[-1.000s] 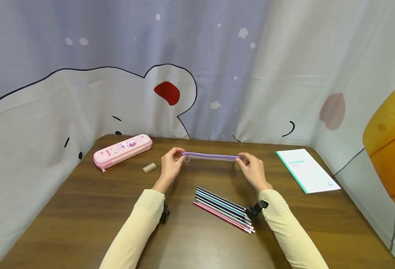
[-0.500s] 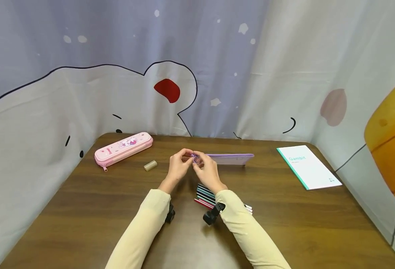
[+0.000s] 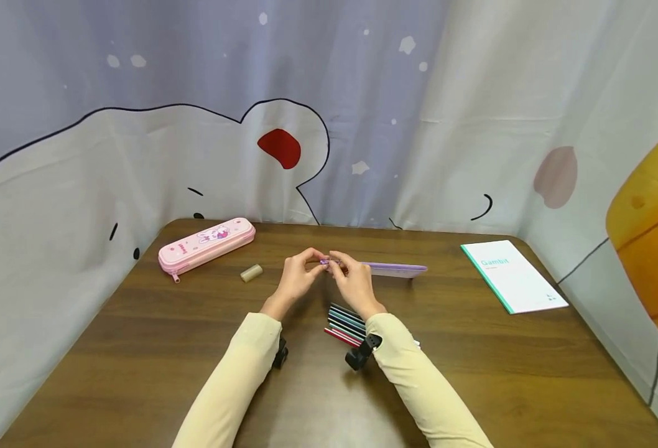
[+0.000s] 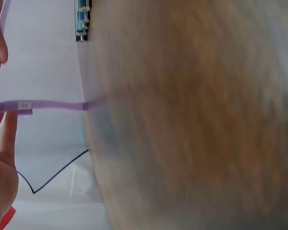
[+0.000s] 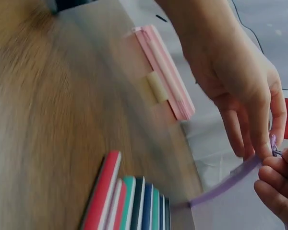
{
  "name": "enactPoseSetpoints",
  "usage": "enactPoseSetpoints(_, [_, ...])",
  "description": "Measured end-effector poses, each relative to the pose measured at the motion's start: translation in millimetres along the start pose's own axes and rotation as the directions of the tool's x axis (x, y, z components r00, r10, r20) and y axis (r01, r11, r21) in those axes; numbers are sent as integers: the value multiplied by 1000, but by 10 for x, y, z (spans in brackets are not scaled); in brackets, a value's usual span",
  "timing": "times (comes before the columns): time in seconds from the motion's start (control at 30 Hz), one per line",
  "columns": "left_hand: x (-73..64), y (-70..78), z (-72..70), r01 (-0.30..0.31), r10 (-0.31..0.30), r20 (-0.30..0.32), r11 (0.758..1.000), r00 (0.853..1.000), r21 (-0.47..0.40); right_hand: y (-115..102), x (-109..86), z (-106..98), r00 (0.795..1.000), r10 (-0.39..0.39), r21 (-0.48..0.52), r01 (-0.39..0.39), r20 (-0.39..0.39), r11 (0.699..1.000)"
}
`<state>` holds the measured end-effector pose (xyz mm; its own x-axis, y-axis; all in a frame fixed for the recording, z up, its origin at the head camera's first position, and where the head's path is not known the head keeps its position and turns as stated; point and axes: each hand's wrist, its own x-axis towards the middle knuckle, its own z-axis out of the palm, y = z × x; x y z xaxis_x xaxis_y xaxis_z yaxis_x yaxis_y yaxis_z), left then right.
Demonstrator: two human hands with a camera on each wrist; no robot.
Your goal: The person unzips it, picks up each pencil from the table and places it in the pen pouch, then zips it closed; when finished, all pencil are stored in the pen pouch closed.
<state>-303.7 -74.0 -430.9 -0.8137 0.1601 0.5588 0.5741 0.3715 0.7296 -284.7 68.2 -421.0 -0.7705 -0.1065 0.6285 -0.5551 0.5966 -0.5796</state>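
A translucent zip pouch with purple edging [image 3: 396, 269] stands on edge over the far middle of the table, its right end free. My left hand [image 3: 296, 275] pinches its left top corner between thumb and fingers. Close beside it, my right hand [image 3: 356, 287] pinches the zipper end at that same corner; the pull is hidden by the fingertips. In the left wrist view, the pouch's purple side edge [image 4: 53, 105] carries a small label reading 26. Below my right wrist lies a row of several pencils [image 3: 342, 328], partly covered by the forearm.
A pink pencil case [image 3: 208, 246] lies at the back left, with a small beige block [image 3: 251, 272] near it. On the right rests a white notebook [image 3: 516, 277] with a green spine. A printed curtain [image 3: 362, 112] hangs behind the table.
My right hand has left the pouch's right end and come over to its left corner, beside my left hand. The right forearm now covers part of the pencils.
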Motion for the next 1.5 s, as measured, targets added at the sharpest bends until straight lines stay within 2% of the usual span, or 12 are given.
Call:
enactPoseSetpoints(0.13, [-9, -23, -24, -62, 62, 10, 998, 998, -24, 57, -10, -67, 998, -56, -35, 56, 14, 998])
enactPoseSetpoints(0.33, [-17, -66, -87, 12, -10, 48, 999, 999, -41, 191, -72, -284, 999, -41, -58, 40, -8, 997])
enactPoseSetpoints(0.5, [-12, -104, -183, 67, -66, 67, 998, 996, -7, 418, -136, -617, 996, -51, -164, 39, -70, 986])
enactPoseSetpoints(0.63, [-13, -114, -263, 99, -99, 35, 995, 994, 15, 622, -160, -894, 991, -3, -233, -29, -134, 972])
enactPoseSetpoints(0.8, [-29, -115, -295, 122, -123, 22, 992, 992, 12, 761, -181, -1064, 985, 66, -221, -101, -160, 970])
enactPoseSetpoints(0.9, [-39, -121, -263, 139, -140, 23, 990, 990, 6, 766, -204, -1043, 971, 92, -165, -130, -219, 978])
enactPoseSetpoints(1.07, [-43, -99, -203, 164, -164, 2, 986, 986, 1, 597, -231, -834, 939, 141, 39, -135, -314, 990])
enactPoseSetpoints(1.17, [-41, -61, -177, 164, -164, -17, 986, 986, 11, 450, -255, -656, 951, 180, 90, -162, -250, 983])
enactPoseSetpoints(1.23, [-46, -26, -157, 164, -163, -35, 986, 986, 17, 379, -274, -549, 949, 269, 109, -254, -166, 961])
enactPoseSetpoints(1.3, [-59, 11, -140, 159, -158, -43, 987, 987, 29, 330, -282, -462, 910, 411, 138, -400, -63, 906])
enactPoseSetpoints(1.4, [-88, 69, -123, 131, -130, -19, 990, 991, 47, 302, -263, -363, 784, 617, 238, -614, 67, 753])
enactPoseSetpoints(1.5, [-115, 115, -110, 86, -88, 31, 995, 996, 57, 279, -216, -313, 671, 728, 374, -717, 140, 588])
